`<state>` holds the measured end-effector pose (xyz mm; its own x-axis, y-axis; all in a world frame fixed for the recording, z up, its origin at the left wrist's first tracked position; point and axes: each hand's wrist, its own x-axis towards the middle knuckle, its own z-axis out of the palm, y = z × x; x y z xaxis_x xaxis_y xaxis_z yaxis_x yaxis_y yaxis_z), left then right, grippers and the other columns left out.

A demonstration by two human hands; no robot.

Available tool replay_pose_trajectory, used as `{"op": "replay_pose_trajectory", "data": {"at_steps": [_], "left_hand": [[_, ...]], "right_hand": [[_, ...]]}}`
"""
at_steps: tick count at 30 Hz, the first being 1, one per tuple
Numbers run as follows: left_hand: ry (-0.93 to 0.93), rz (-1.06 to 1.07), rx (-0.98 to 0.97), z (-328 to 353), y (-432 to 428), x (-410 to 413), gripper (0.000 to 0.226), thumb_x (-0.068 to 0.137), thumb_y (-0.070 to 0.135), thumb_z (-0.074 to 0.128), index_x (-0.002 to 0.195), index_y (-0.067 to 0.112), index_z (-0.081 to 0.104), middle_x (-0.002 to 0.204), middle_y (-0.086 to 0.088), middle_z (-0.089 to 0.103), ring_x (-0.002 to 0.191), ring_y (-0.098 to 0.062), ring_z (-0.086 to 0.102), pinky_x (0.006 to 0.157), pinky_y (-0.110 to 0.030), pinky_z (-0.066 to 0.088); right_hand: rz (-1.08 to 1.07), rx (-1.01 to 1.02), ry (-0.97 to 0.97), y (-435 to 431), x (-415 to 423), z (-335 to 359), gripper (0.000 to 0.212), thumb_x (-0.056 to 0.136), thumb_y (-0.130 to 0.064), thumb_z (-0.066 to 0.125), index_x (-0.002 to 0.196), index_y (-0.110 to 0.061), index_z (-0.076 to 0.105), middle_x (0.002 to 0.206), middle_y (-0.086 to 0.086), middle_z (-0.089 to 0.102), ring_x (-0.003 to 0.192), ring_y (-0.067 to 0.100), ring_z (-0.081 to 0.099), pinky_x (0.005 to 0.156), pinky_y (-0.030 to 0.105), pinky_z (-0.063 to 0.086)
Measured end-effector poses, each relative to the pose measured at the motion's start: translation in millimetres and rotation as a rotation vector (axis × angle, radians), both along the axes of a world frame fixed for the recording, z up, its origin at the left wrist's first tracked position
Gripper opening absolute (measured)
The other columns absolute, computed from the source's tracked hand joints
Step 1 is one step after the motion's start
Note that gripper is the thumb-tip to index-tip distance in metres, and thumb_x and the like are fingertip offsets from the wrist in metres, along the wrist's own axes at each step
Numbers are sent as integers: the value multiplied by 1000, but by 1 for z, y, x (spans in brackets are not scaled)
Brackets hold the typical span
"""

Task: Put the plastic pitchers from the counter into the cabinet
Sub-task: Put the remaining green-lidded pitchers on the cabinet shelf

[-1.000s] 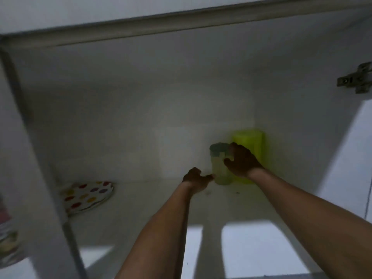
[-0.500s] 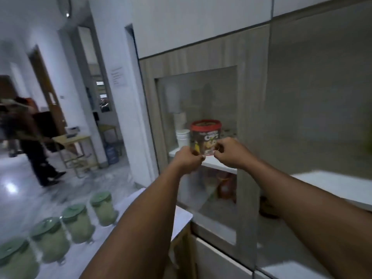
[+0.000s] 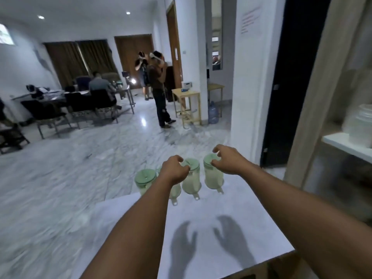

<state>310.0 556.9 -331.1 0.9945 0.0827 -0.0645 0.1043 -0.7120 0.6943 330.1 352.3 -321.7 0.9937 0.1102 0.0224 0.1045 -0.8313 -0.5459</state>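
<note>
Reaching w/ both: left hand (image 3: 175,169) and right hand (image 3: 228,159) open, empty, over lidded pitchers (image 3: 213,174) rowed at bench (image 3: 201,228) far edge (prob. light, stiff plastic); grip by handle.

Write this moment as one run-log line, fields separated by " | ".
stage: reaching | left hand: open, over pitchers | right hand: open, above rightmost pitcher | holding: nothing | pitchers on counter: four
</note>
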Motion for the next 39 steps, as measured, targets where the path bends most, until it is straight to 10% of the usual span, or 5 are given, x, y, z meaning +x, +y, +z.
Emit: {"op": "replay_pose_trajectory", "data": {"at_steps": [6,9,23,29,39], "left_hand": [[224,107,-71,-95,-5,98,18,92,29,66,97,12,64,107,-12,64,100,-27,60,82,-34,45],[316,202,-154,-144,-24,128,44,84,38,73,113,5,64,117,-12,68,109,-32,64,82,-31,47],[323,270,-470,-168,-55,163,31,71,47,77,80,18,70,83,-5,73,83,-28,70,82,-42,59],[392,33,-538,-93,-80,117,57,65,48,85,90,-1,68,101,-30,73,79,-36,73,74,-53,64],[285,-481,-487,34,-210,-86,58,83,37,78,115,-9,63,112,-34,69,91,-41,76,74,-50,64]], "right_hand": [[-304,100,175,14,126,-109,78,84,-37,66,146,-7,29,147,18,34,135,40,37,107,49,40],[-434,166,342,7,164,-156,87,78,-40,72,144,-3,29,146,20,35,134,41,40,106,49,42],[-378,305,394,-27,182,-172,40,79,-36,53,105,-6,64,107,18,69,97,38,68,85,44,58],[-423,339,277,-78,95,-84,30,87,-30,56,99,-3,60,95,21,72,86,37,74,60,40,57],[-692,204,11,-203,-207,52,24,93,-28,55,95,-6,63,95,18,73,82,33,74,72,48,63]]}}
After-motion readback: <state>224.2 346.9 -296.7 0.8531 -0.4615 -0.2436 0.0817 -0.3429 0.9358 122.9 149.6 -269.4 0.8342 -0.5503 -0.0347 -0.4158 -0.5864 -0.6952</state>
